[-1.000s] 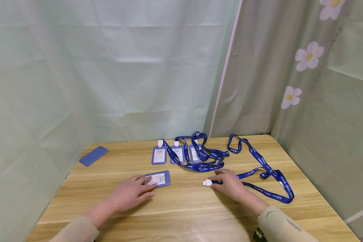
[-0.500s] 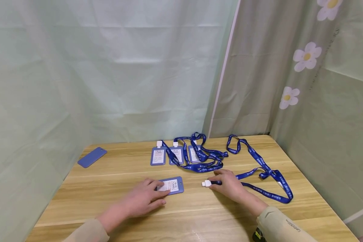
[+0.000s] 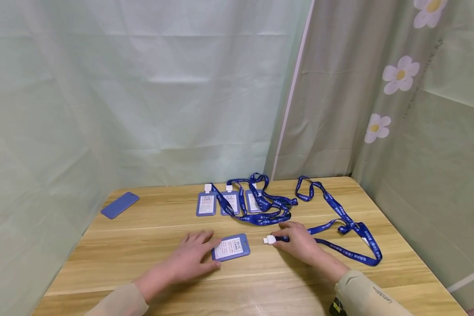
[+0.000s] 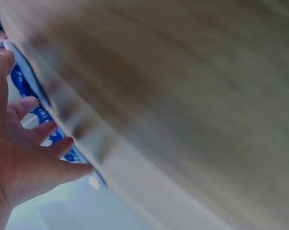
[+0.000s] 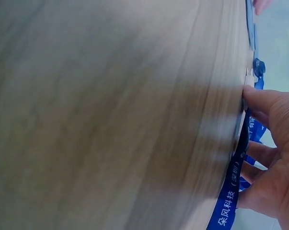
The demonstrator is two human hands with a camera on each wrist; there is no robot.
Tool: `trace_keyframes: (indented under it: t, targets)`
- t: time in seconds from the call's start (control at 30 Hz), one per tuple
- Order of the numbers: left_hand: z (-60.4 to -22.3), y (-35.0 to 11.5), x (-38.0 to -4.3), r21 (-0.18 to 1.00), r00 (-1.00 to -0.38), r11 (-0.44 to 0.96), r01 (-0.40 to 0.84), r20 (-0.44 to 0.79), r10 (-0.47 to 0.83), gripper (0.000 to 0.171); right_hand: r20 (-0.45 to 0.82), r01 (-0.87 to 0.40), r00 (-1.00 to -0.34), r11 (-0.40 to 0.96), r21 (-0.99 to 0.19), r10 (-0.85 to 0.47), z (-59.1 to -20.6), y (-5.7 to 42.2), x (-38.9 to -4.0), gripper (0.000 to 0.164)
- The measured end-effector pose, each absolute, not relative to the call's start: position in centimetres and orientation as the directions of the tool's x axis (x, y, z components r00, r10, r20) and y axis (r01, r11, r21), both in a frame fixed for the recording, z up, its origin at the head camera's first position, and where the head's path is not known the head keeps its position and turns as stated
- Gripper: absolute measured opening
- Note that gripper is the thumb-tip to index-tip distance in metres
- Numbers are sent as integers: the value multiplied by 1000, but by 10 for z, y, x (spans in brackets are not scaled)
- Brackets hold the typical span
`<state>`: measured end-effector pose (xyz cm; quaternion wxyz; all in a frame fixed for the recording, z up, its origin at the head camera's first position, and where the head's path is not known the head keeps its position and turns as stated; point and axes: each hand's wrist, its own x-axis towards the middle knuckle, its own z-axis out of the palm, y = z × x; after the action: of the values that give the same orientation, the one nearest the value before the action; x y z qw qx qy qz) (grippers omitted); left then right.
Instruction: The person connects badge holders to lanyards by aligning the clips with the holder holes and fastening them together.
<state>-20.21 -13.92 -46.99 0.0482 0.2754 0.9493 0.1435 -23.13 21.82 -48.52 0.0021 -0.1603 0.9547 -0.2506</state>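
Note:
On the table, a blue badge holder point(image 3: 230, 248) with a white ID/IC card insert lies flat, its slotted end pointing right. My left hand point(image 3: 189, 259) spans its left end, index finger at the far corner and thumb at the near one; the other fingers spread out, as the left wrist view also shows. To the right, my right hand point(image 3: 296, 240) pinches a blue lanyard point(image 3: 351, 253) just behind its white plastic clip point(image 3: 269, 240). A small gap separates clip and badge holder. In the right wrist view the lanyard strap point(image 5: 228, 199) runs beneath the fingers.
Several badge holders with lanyards attached lie behind, including one at the left of that group point(image 3: 206, 204); their straps point(image 3: 266, 218) tangle together. A plain blue badge holder point(image 3: 120, 205) lies at the table's far left. Curtains point(image 3: 197, 87) hang behind and beside the table point(image 3: 158, 219).
My left hand has slid the badge holder rightward and slightly nearer, closer to the clip. Its fingers moved from the card's face to the left end. My right hand has stayed in place.

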Motion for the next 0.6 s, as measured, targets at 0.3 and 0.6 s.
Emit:
trace_keyframes:
  t: [0.3, 0.6]
  targets:
    - [-477, -132, -209, 336, -884, 835, 437, -13, 468, 61, 97, -323, -944, 825, -463, -315, -487, 220, -227, 31]
    - [-479, -125, -212, 329, -901, 853, 405, -15, 434, 76, 148, -366, -931, 826, -428, -335, -488, 222, -226, 38]
